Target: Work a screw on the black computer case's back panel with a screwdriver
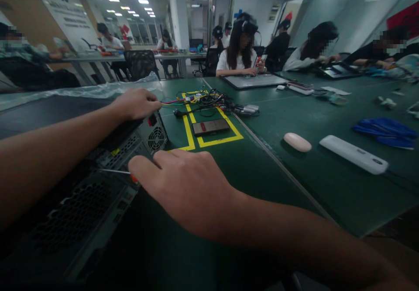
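Observation:
A dark computer case [108, 149] lies at the left, its metal back panel with vents and a fan grille facing me. My left hand [137, 103] is over its far upper corner, fingers curled down on the edge. My right hand [186, 186] is closed around a screwdriver [114, 171]; only its thin shaft and a bit of orange handle show. The shaft points left at the back panel. Its tip is in shadow, so I cannot tell whether it sits in a screw.
Beyond the case are a bundle of cables [216, 101] and a phone [211, 127] by yellow tape. To the right lie a pink oval object [297, 142], a white power strip-like bar [353, 153] and blue cloth [386, 131]. Several people work at tables behind.

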{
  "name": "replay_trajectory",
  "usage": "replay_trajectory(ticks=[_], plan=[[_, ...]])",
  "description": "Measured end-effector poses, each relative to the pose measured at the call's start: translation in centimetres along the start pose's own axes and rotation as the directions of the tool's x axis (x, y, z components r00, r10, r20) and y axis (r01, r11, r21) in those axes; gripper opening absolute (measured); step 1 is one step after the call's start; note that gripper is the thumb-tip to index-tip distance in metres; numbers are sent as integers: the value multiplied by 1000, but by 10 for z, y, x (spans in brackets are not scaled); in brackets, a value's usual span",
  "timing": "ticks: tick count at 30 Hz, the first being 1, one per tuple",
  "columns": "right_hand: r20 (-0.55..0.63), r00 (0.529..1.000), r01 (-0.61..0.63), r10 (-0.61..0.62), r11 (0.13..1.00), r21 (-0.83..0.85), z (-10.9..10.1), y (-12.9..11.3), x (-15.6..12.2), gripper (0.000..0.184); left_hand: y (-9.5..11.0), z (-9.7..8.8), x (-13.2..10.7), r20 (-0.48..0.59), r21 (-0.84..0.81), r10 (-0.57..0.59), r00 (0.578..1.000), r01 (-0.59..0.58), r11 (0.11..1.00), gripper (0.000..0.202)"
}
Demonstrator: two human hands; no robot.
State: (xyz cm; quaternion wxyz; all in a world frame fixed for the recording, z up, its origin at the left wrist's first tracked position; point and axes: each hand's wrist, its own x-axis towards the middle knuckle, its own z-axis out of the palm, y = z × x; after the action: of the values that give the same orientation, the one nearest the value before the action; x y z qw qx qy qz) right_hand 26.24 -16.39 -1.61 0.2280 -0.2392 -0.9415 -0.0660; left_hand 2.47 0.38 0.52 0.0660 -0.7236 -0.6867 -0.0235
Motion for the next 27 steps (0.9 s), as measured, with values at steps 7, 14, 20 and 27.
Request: replay_trajectory(ticks=[7,14,20,27], plan=[[22,1000,3,-3,1000,-2,-2,0,1,22,-7,5,6,-21,-52,-2,1000,1,999,68],[18,1000,13,-14,1000,4,-3,0,2,25,-13,12,12,-55,-141,-21,998,13,990,61],[71,997,-21,22,1000,-16,-5,-2,4,30,-11,11,12,-73,-76,0,997,-5,997,61],[45,999,-21,20,1000,12,-3,-2,3,26,-12,11,12,-70,-84,10,998,-15,996,59]])
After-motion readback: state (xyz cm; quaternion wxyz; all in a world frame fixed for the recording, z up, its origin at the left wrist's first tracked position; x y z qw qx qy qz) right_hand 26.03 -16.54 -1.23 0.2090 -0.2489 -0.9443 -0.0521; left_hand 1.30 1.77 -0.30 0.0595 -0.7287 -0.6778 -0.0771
